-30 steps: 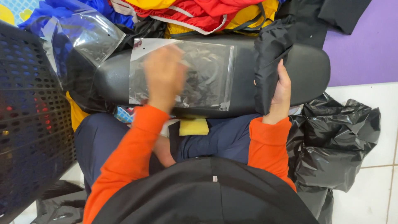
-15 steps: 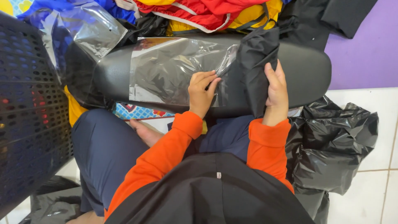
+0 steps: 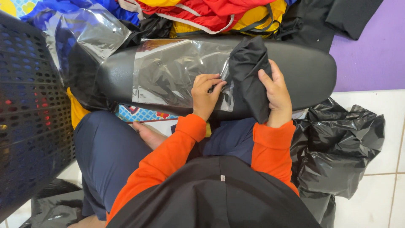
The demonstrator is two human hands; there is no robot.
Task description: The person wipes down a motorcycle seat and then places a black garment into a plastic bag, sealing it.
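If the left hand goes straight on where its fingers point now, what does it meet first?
Probably the folded black garment, held by the right hand. The left hand pinches the clear plastic bag at its open edge, fingers pointing right.

The left hand (image 3: 206, 95) has moved right to pinch the clear bag's (image 3: 177, 71) open edge beside the folded black garment (image 3: 249, 71).

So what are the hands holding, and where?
Left hand pinches the clear plastic bag at its open edge; right hand grips the folded black cloth by its side.

Clear plastic bag (image 3: 177, 74), flat and glossy, lying across a black padded seat, open mouth to the right. Folded black garment (image 3: 249, 74), bunched and upright, at that mouth, edge touching it.
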